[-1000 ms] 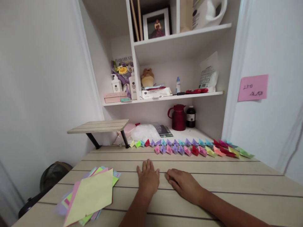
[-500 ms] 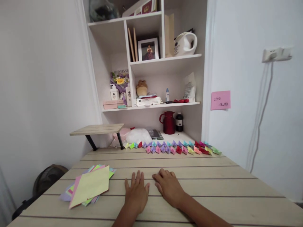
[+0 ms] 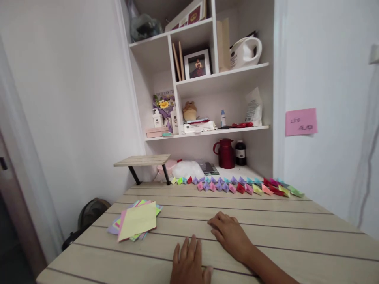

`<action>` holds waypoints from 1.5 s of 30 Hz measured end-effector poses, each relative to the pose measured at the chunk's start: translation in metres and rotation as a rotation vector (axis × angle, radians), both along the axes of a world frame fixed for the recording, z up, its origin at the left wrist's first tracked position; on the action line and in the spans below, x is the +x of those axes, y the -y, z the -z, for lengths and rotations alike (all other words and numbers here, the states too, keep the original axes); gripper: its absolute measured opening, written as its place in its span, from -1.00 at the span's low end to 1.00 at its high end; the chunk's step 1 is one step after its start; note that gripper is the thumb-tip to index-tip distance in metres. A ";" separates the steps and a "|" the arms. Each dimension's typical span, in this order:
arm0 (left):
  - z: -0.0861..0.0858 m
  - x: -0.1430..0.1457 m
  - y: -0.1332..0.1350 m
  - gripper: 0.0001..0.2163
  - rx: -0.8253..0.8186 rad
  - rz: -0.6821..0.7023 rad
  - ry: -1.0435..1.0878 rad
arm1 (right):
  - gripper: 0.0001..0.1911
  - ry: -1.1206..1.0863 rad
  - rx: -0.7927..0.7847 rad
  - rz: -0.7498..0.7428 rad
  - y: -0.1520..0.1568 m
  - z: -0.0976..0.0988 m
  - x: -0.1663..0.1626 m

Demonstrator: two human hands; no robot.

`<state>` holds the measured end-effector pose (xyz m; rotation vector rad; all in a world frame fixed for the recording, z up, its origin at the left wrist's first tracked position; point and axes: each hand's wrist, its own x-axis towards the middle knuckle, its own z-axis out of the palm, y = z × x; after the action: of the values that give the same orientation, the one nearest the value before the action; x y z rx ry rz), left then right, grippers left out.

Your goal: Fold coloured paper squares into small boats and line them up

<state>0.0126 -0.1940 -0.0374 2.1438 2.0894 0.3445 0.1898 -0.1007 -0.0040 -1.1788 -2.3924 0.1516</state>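
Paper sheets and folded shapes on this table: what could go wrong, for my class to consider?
The paper stack lies unevenly fanned, so a sweep of the left hand might scatter it. The small folded shapes sit close together in rows, so a careless reach by the right hand could knock several askew.

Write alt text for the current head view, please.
The left hand and right hand, with nothing visible in either, are on or just above a striped table. To their left lies a stack of coloured paper; along the far edge sit folded paper shapes, before white shelves.
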 end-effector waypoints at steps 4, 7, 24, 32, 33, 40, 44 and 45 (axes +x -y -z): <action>-0.001 -0.019 0.021 -0.45 0.035 0.174 0.120 | -0.74 -0.040 -0.036 -0.020 -0.008 0.009 0.005; -0.010 -0.044 0.038 -0.66 0.098 0.355 0.188 | -0.72 -0.071 -0.053 -0.044 -0.017 0.018 0.008; -0.040 -0.120 -0.004 -0.30 0.774 -0.427 -0.365 | -0.74 -0.111 -0.121 -0.016 -0.018 0.014 0.007; -0.037 -0.131 -0.018 -0.24 0.743 -0.524 -0.306 | -0.77 -0.156 -0.130 -0.044 -0.023 0.012 0.011; -0.037 -0.132 -0.018 -0.24 0.730 -0.551 -0.293 | -0.77 -0.162 -0.128 -0.052 -0.024 0.012 0.012; -0.035 -0.131 -0.014 -0.28 0.573 -0.536 -0.321 | -0.75 -0.191 -0.144 -0.095 -0.034 0.023 0.015; -0.030 -0.134 -0.014 -0.44 0.476 -0.580 -0.290 | -0.73 -0.196 -0.149 -0.102 -0.039 0.028 0.017; -0.030 -0.134 -0.014 -0.46 0.450 -0.589 -0.272 | -0.73 -0.193 -0.152 -0.105 -0.040 0.028 0.018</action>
<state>-0.1218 -0.1803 -0.0074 1.7883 3.0372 0.6668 0.2075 -0.0611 -0.0318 -1.0521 -2.3038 0.4666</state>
